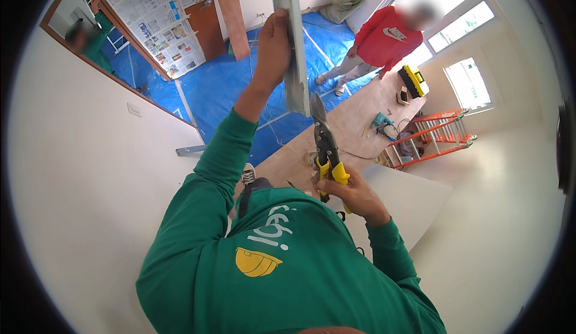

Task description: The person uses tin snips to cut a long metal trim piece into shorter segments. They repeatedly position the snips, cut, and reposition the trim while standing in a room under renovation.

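Metal stud channel (293,46): upper centre of frame, long axis near vertical, gripped by left hand (273,43). Yellow-handled tin snips (326,148): directly below, blades pointing up at channel's lower end, handles clasped by right hand (351,191)

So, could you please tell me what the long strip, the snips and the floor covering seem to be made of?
The long strip in the left hand looks like thin galvanised sheet metal: pale grey, dull sheen, folded edges. The snips in the right hand have dark steel blades and yellow handles, probably plastic or rubber coated. The floor covering looks like thin blue plastic sheeting, glossy and creased.
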The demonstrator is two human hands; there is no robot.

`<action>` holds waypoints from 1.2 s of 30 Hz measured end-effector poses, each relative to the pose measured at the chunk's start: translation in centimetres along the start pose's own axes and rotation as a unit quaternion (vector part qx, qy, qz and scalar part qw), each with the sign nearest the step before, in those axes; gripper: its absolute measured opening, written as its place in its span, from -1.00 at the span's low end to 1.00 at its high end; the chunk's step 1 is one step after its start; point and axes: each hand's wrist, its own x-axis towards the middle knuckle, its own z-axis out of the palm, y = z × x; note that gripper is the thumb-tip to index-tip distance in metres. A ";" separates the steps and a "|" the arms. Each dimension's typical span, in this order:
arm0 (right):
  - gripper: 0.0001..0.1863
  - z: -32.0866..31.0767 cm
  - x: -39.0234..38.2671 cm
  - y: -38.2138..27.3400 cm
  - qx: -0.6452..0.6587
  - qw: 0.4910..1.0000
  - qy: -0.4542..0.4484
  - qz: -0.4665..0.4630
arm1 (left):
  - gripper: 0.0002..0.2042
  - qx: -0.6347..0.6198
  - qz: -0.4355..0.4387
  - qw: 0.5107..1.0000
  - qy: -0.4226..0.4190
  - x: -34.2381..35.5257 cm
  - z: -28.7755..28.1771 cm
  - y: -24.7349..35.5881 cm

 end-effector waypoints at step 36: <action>-0.67 3.6 1.4 3.3 0.027 0.998 0.049 -0.024 | -0.36 0.059 -0.072 0.991 -0.095 -3.1 2.2 -2.4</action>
